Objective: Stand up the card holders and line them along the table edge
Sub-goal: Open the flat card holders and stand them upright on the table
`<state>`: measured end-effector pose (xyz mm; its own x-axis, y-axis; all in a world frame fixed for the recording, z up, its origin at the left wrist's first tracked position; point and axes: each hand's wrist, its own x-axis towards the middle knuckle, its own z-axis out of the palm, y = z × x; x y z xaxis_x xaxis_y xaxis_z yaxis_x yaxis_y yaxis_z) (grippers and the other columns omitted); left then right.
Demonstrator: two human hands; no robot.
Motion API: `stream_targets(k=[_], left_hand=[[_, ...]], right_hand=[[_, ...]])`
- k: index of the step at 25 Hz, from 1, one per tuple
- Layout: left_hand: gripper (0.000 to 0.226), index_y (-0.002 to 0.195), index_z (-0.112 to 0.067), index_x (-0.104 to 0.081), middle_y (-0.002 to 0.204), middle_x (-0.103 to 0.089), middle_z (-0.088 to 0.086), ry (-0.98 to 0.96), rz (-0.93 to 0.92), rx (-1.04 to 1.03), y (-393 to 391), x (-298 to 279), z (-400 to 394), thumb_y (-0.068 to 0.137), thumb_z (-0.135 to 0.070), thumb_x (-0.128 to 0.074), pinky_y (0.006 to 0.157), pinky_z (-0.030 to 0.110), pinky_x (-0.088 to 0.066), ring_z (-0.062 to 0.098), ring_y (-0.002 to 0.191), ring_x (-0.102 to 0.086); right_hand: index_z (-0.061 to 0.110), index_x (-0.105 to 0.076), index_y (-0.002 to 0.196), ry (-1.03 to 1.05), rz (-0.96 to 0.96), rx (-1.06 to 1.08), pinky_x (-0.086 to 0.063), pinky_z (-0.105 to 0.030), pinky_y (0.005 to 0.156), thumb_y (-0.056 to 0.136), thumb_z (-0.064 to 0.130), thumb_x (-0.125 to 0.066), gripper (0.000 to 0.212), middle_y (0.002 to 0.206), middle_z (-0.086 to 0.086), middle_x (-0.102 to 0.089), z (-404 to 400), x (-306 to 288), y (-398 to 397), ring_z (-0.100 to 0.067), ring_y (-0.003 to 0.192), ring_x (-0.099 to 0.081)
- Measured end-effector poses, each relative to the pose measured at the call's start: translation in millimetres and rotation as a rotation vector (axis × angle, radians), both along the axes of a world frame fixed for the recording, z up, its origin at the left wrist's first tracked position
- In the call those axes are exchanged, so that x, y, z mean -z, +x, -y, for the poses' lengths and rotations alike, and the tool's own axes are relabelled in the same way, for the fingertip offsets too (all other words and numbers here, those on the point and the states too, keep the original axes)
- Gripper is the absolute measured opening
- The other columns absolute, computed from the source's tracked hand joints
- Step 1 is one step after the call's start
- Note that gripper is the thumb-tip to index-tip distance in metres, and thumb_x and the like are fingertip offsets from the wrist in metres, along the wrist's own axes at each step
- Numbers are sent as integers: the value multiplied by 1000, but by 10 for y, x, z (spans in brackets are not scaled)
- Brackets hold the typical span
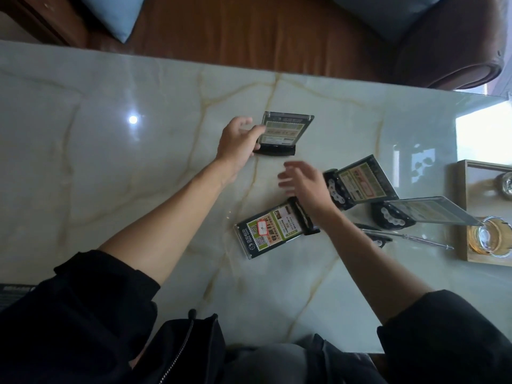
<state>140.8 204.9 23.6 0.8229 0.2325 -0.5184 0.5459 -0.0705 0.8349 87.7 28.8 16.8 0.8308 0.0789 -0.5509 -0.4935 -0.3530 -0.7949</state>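
The left hand (238, 145) grips one upright card holder (282, 134) mid-table (110, 162) by its side edge, the right hand (304, 184) hovers open and empty over others lying flat; stiff, slick acrylic, best held near the heavy base.

The table (138, 176) is glossy, pale green marble-look stone with tan veins, mirroring a ceiling light. On it, card holders (285, 133) are clear shiny acrylic with printed paper inserts and black plastic bases. At the table's right end sits a matt wooden tray (462, 214) holding glossy glass ashtrays (490, 236).
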Motion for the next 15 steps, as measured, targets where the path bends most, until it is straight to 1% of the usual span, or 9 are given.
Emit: stream_targets(k=[2, 3, 4, 6, 8, 10, 11, 13, 15], left_hand=[[29, 98, -17, -63, 95, -73, 8, 69, -82, -51, -164, 175, 46, 77, -36, -66, 71, 35, -54, 19, 75, -67], [24, 92, -17, -64, 94, -73, 9, 101, -135, -2, -277, 287, 75, 76, -36, -66, 72, 35, -53, 21, 78, -66], [19, 88, -18, -65, 94, -73, 10, 124, -191, 86, -403, 389, 104, 79, -34, -66, 73, 33, -51, 22, 81, -65], [13, 90, -17, -66, 98, -71, 8, 174, -290, 297, -660, 580, 162, 85, -30, -66, 77, 31, -49, 24, 90, -65], [16, 100, -17, -67, 106, -68, 2, 209, -342, 459, -871, 700, 218, 89, -28, -65, 83, 31, -47, 22, 100, -63], [28, 117, -17, -64, 114, -61, -3, 228, -358, 544, -989, 744, 275, 91, -27, -66, 85, 27, -43, 16, 102, -57], [34, 122, -15, -62, 117, -60, -2, 238, -364, 560, -1016, 767, 297, 91, -26, -67, 85, 27, -43, 15, 102, -56], [31, 118, -13, -64, 111, -63, -1, 268, -367, 592, -1044, 780, 328, 90, -26, -69, 83, 28, -47, 16, 98, -59], [20, 104, -14, -69, 99, -68, -1, 279, -378, 626, -1075, 767, 346, 90, -27, -70, 76, 29, -51, 16, 90, -64]], right_hand=[[7, -66, 116, -96, -30, -91, -59, -45, 85, 99, 15, -49, 25, 96, -7, -72, -23, 88, -262, -23, 88, -71], [8, -69, 107, -128, -63, -117, -60, -46, 82, 98, 13, -49, 22, 92, -8, -72, -25, 138, -393, -26, 85, -71], [10, -70, 99, -158, -100, -136, -59, -48, 79, 96, 13, -50, 21, 89, -9, -72, -16, 202, -519, -29, 84, -71], [10, -70, 90, -205, -176, -140, -58, -50, 75, 95, 16, -51, 21, 87, -9, -73, 30, 305, -749, -28, 77, -69], [7, -69, 87, -211, -257, -63, -57, -52, 73, 95, 18, -53, 21, 87, -10, -72, 98, 388, -939, -24, 73, -63], [8, -64, 85, -176, -323, 77, -57, -49, 75, 97, 15, -52, 18, 87, -8, -70, 129, 405, -1048, -22, 76, -60], [11, -62, 84, -152, -341, 140, -58, -47, 78, 97, 12, -51, 17, 88, -7, -68, 131, 393, -1072, -21, 78, -61], [14, -61, 84, -101, -362, 248, -60, -46, 83, 96, 8, -51, 16, 90, -5, -68, 125, 397, -1086, -20, 84, -64], [14, -63, 86, -32, -395, 358, -60, -46, 83, 95, 5, -52, 17, 90, -5, -70, 122, 426, -1115, -22, 86, -66]])
